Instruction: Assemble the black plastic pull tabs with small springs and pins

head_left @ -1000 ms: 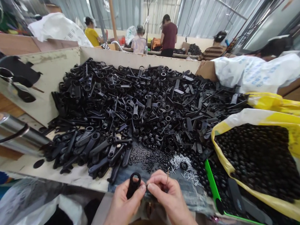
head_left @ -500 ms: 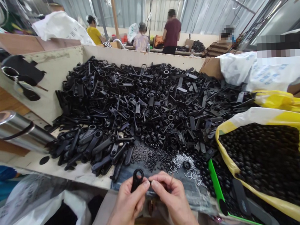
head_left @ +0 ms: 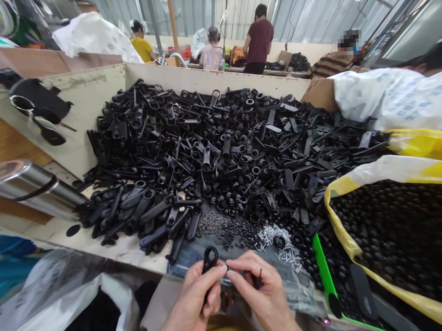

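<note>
My left hand (head_left: 199,298) is closed on a black plastic handle piece (head_left: 209,259) with a ring at its top, held upright at the table's near edge. My right hand (head_left: 261,290) pinches something small against that piece, thumb and forefinger pressed together; what it holds is too small to name. Just beyond my hands lie a heap of small black screws (head_left: 227,228) and a scatter of silver pins (head_left: 273,236). Behind them rises a big pile of black plastic parts (head_left: 213,151).
A yellow bag of black round pieces (head_left: 395,226) sits at right, a green tray edge (head_left: 320,268) beside it. A steel tube (head_left: 27,186) juts in at left. Plastic bags (head_left: 59,309) lie at lower left. Other people (head_left: 259,39) work at a far table.
The view has shifted so everything sits a little further right. My hands stay together on the black piece, which has tilted slightly; the thin stick seen in my right hand no longer stands up.
</note>
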`<state>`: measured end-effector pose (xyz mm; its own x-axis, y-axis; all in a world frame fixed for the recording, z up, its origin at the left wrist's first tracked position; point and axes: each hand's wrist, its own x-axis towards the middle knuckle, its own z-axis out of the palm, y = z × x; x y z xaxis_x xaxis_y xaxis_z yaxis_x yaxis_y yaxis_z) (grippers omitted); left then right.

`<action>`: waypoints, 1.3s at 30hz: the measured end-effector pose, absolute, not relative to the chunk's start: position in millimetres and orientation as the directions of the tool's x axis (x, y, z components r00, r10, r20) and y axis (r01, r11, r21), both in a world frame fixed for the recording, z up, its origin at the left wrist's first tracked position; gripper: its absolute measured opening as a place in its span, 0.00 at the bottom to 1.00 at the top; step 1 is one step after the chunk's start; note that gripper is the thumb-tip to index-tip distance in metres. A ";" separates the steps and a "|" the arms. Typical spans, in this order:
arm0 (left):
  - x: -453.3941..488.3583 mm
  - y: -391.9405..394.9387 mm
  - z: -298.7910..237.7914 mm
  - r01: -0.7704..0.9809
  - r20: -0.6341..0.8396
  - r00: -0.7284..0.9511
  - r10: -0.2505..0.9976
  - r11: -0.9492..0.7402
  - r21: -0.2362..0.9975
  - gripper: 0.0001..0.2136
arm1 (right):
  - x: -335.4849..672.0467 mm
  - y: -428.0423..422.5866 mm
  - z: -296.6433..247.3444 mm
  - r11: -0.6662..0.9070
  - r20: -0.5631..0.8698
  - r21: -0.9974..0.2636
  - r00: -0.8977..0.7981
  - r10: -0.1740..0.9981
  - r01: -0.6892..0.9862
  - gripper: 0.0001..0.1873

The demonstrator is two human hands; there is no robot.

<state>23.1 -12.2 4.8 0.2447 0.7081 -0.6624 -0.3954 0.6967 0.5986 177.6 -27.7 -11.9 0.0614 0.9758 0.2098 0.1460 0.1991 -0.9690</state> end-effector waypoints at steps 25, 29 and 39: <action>5.1 -18.9 16.2 -0.101 -0.650 0.231 0.724 0.683 0.724 0.36 | 184.2 -18.0 -5.9 0.297 0.280 -0.898 -0.100 0.955 0.323 0.05; 7.5 -14.6 20.0 -0.020 -0.609 0.183 0.772 0.622 0.783 0.24 | 183.6 -21.7 -3.8 0.283 0.263 -0.911 -0.106 0.959 0.301 0.06; -0.5 -25.4 2.4 0.324 -0.549 0.121 0.827 0.490 0.809 0.23 | 176.8 -35.8 -2.8 0.341 0.338 -0.870 -0.072 0.938 0.357 0.09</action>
<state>-0.5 -25.4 2.4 0.1210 0.8268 -0.5493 0.3245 0.4900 0.8091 176.8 -35.8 -2.8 -0.0721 0.9383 0.3383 0.3566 0.3410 -0.8698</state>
